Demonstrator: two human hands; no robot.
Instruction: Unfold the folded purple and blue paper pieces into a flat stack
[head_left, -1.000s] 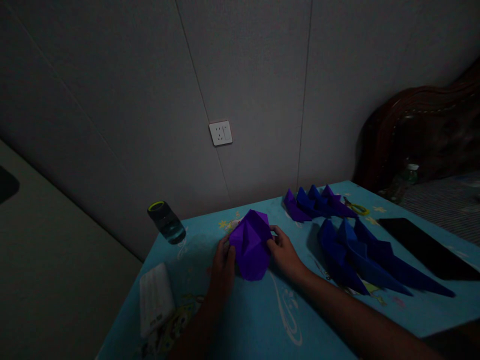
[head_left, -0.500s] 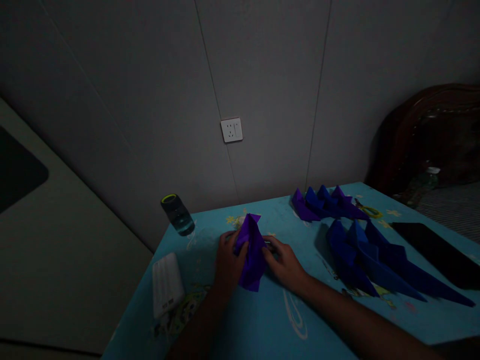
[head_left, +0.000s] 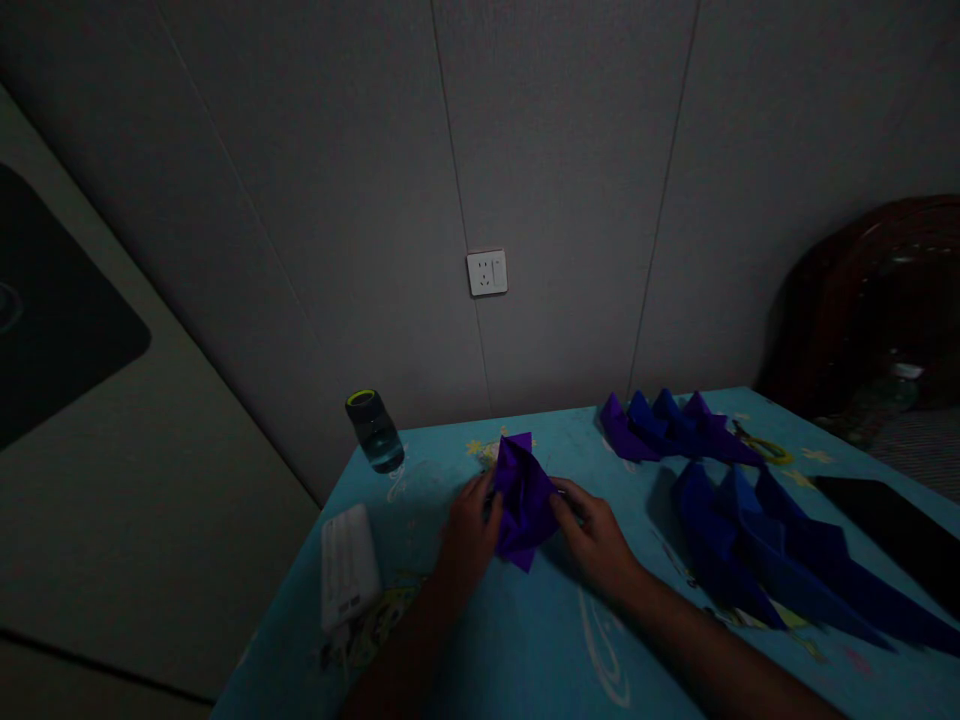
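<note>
Pinching a half-folded purple paper (head_left: 523,490) from both sides, the left hand (head_left: 469,525) and the right hand (head_left: 600,535) are holding it upright on the blue surface (head_left: 525,650), the fingers of each hand clamped on its flanks while its tip is sticking up between them. Much of the folding is seeming done already: a row of small purple folded shapes (head_left: 675,425) and several long dark blue folded shapes (head_left: 757,540) are lying finished to the right, well apart from the hands, whereas this piece is looking only partly creased, not yet shaped like them.
</note>
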